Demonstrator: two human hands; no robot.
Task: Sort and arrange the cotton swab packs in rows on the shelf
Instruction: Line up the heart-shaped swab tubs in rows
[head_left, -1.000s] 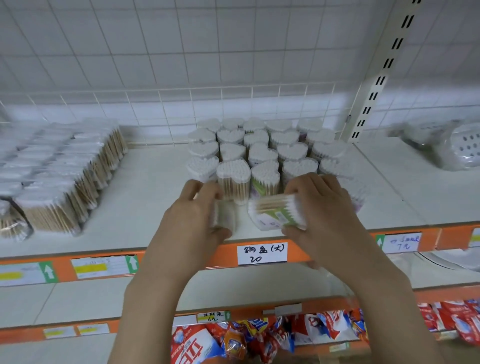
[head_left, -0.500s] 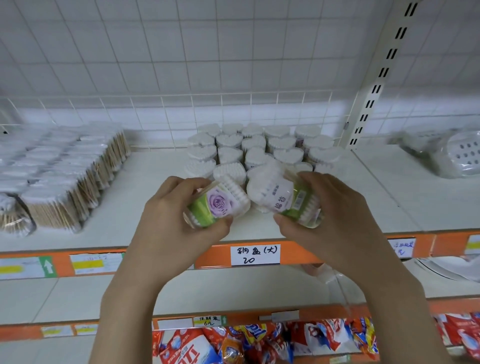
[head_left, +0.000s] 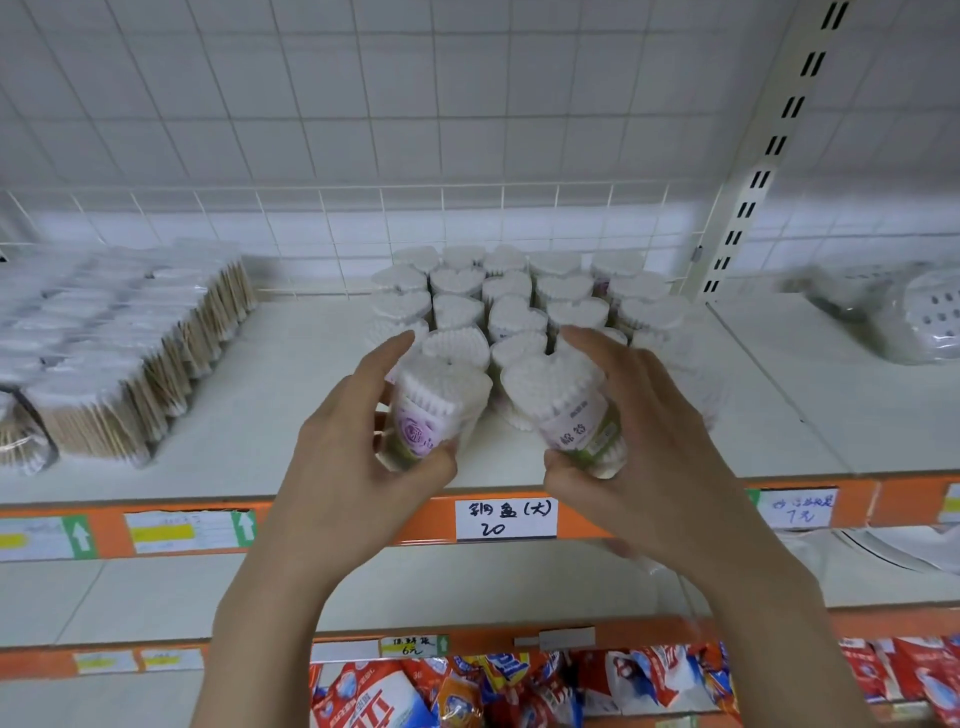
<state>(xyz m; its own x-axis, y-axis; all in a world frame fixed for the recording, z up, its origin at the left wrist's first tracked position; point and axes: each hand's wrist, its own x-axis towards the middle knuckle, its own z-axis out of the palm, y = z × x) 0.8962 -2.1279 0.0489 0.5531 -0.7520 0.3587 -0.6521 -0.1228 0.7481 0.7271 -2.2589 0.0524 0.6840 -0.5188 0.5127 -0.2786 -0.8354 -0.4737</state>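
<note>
Nearly done: heart-shaped swab packs (head_left: 511, 306) rowed at shelf's (head_left: 291, 415) twelve o'clock, left hand (head_left: 358, 462) and right hand (head_left: 644, 447) each grasping one more, unplaced.

The pack (head_left: 434, 410) in the left grip is white with a purple rose label. The pack (head_left: 563, 402) in the right grip is white, its label pale purple and green. Below both, the shelf edge (head_left: 322, 525) is orange.

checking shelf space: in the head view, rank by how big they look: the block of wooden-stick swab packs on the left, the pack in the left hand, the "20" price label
1. block of wooden-stick swab packs
2. pack in the left hand, though nearness to the camera enlarges it
3. "20" price label, only slightly smaller than the pack
</note>
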